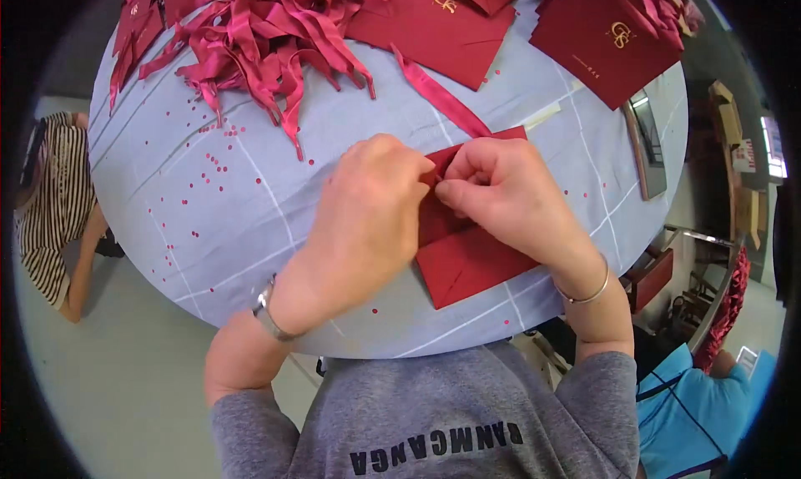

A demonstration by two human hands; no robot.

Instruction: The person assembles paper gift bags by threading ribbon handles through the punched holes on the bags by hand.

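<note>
Left hand (371,208) — fingers curled, tips pinched onto the upper fold of a dark red envelope (471,266); the grip is narrow and closed on the paper. A metal watch (269,310) sits on this wrist.

Right hand (501,191) — fingers bent inward, thumb and forefinger pressed on the same fold, just beside the left fingertips and touching them; grip likewise tight on the envelope. A thin silver bangle (584,294) circles this wrist.

Dark red envelope — lies flat on the desk (242,220) near its front edge, directly before the person, its lower corner showing below both hands and its upper part largely hidden under them. A single red ribbon (438,95) runs diagonally from behind the hands toward the far side of the desk; whether it passes through the envelope cannot be told.

Desk — round, covered with a pale blue-grey cloth with white lines, sprinkled with small red dots of confetti (215,163).

Far left of desk — a heaped pile of red ribbons (267,28).

Far centre and far right — further flat red envelopes (601,37), some with a gold emblem.

Right edge of desk — a dark tablet-like slab (647,145).

Lower frame — the person's grey sweatshirt (450,412).

Left of desk — another person in a striped top (54,204), well apart from the hands.
</note>
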